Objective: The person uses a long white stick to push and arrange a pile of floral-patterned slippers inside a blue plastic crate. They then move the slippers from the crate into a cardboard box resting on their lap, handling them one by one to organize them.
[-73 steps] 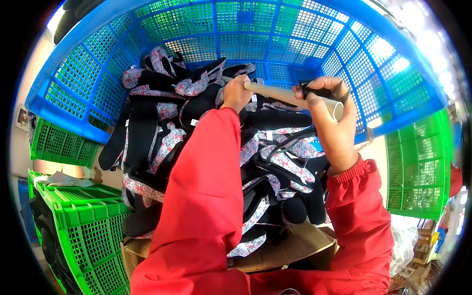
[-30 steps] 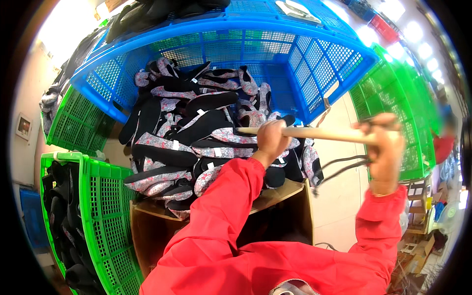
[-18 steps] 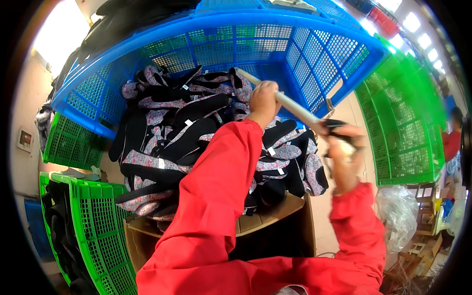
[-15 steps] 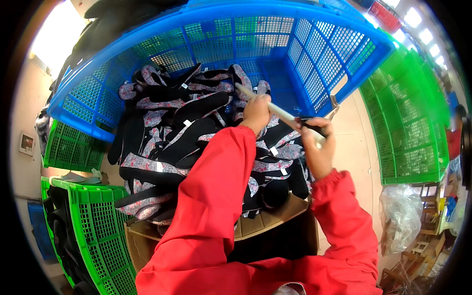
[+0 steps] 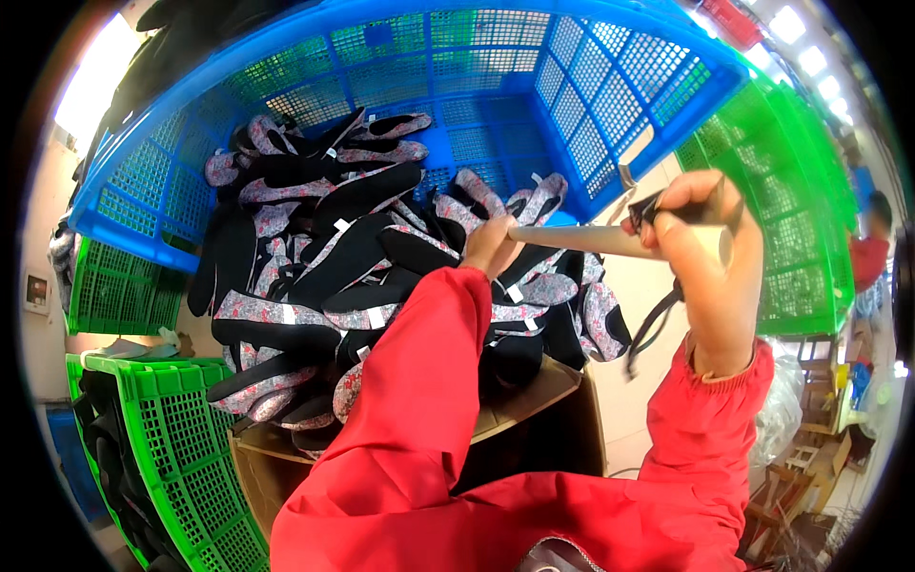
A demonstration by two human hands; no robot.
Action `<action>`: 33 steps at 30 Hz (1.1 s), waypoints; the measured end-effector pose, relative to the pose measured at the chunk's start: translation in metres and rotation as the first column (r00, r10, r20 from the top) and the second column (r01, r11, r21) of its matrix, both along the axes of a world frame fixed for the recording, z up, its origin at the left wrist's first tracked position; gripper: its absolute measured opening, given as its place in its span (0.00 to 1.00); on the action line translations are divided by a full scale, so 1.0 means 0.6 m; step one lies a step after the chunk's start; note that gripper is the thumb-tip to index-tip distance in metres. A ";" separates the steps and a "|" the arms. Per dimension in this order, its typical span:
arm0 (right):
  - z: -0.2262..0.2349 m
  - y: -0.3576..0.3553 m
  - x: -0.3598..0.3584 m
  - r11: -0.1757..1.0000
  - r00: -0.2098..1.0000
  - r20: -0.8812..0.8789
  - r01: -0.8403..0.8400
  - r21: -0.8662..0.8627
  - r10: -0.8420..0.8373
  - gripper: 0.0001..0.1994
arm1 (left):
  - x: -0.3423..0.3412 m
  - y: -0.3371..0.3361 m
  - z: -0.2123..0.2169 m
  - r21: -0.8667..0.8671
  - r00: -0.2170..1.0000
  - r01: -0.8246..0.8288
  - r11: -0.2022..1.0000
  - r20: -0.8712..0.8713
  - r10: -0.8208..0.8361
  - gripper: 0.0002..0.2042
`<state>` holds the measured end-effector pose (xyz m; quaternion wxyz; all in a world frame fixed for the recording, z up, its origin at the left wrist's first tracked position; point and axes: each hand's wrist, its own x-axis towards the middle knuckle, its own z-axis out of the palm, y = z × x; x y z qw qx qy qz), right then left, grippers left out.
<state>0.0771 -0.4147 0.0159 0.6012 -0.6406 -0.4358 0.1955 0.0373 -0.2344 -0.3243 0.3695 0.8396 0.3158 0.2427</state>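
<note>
My left hand point(image 5: 491, 246) grips the near end of a pale wooden stick point(image 5: 610, 240) held level over a heap of black and flower-patterned shoe uppers point(image 5: 362, 276). My right hand point(image 5: 705, 257) closes around the stick's other end and pinches a black upper point(image 5: 658, 319) against it, so the piece dangles below my wrist. The heap fills a large blue plastic crate point(image 5: 610, 105) tilted toward me. Both sleeves are red.
A brown cardboard box point(image 5: 534, 410) sits under the blue crate's lower edge. Green plastic crates stand at the left point(image 5: 162, 448), one holding dark pieces, and another green crate point(image 5: 810, 229) at the right. A person in red point(image 5: 869, 257) stands far right.
My right hand has swung out to the right and up, bringing the stick from a slant to nearly level, with the black upper hanging from it. The view has shifted slightly.
</note>
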 end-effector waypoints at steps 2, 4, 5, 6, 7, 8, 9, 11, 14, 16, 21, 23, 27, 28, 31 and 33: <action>0.034 -0.004 0.027 0.998 0.999 -0.009 0.034 -0.049 -0.035 0.05 | -0.012 -0.053 0.030 -0.076 0.993 0.040 0.996 -0.104 -0.048 0.11; 0.063 -0.003 0.049 0.996 0.993 -0.115 0.007 -0.093 -0.018 0.05 | -0.036 -0.107 0.035 -0.077 0.998 0.021 0.997 0.054 -0.017 0.11; 0.073 -0.005 0.054 0.993 0.994 -0.107 -0.001 -0.114 -0.011 0.05 | -0.041 -0.120 0.044 -0.094 0.999 0.008 0.996 0.032 -0.005 0.11; 0.082 -0.008 0.059 0.991 0.995 -0.098 -0.009 -0.135 -0.004 0.05 | -0.044 -0.132 0.054 -0.111 1.000 -0.005 0.994 0.010 0.006 0.11; 0.096 -0.015 0.064 0.978 1.000 -0.018 0.019 -0.210 -0.023 0.04 | -0.045 -0.147 0.060 -0.116 0.999 -0.023 0.993 0.037 0.027 0.11; 0.100 -0.015 0.075 0.975 1.000 -0.003 -0.012 -0.221 0.011 0.04 | -0.051 -0.154 0.062 -0.115 0.997 -0.046 0.992 0.053 0.053 0.11; 0.111 -0.018 0.076 0.977 0.999 -0.036 -0.007 -0.214 0.000 0.04 | -0.058 -0.159 0.063 -0.114 0.994 -0.070 0.991 0.070 0.079 0.11; 0.129 -0.037 0.094 0.978 0.996 -0.064 0.052 -0.203 -0.066 0.04 | -0.065 -0.167 0.070 -0.089 0.996 0.003 0.996 -0.084 -0.010 0.11; 0.087 -0.066 0.112 0.951 0.965 -0.057 0.242 -0.195 -0.257 0.04 | -0.075 -0.164 0.088 -0.122 0.993 0.050 0.991 -0.096 -0.062 0.12; 0.080 -0.081 0.097 0.961 0.967 -0.107 0.210 -0.178 -0.231 0.04 | -0.084 -0.155 0.064 -0.056 0.987 0.043 0.997 -0.152 -0.051 0.12; 0.087 -0.130 0.060 0.975 0.973 -0.102 0.195 -0.102 -0.205 0.03 | -0.113 -0.158 0.045 0.112 0.990 0.108 0.988 -0.105 -0.097 0.12; 0.101 -0.159 0.048 0.974 0.970 -0.090 0.223 -0.030 -0.225 0.03 | -0.132 -0.156 0.035 0.396 0.990 0.018 0.918 -0.138 0.040 0.12; 0.138 -0.227 0.068 0.927 0.940 -0.080 0.342 0.155 -0.333 0.04 | -0.155 -0.105 0.010 0.369 0.965 -0.177 0.912 -0.118 0.235 0.09; 0.147 -0.246 0.081 0.920 0.940 -0.081 0.341 0.193 -0.331 0.05 | -0.155 -0.098 0.011 0.353 0.971 -0.209 0.912 -0.035 0.236 0.09; 0.146 -0.273 0.089 0.844 0.895 -0.142 0.446 0.299 -0.423 0.05 | -0.155 -0.078 0.053 0.277 0.970 -0.237 0.931 0.016 0.242 0.10; 0.144 -0.286 0.097 0.832 0.898 -0.190 0.440 0.338 -0.398 0.05 | -0.167 -0.063 0.101 0.253 0.970 -0.221 0.942 0.155 0.186 0.10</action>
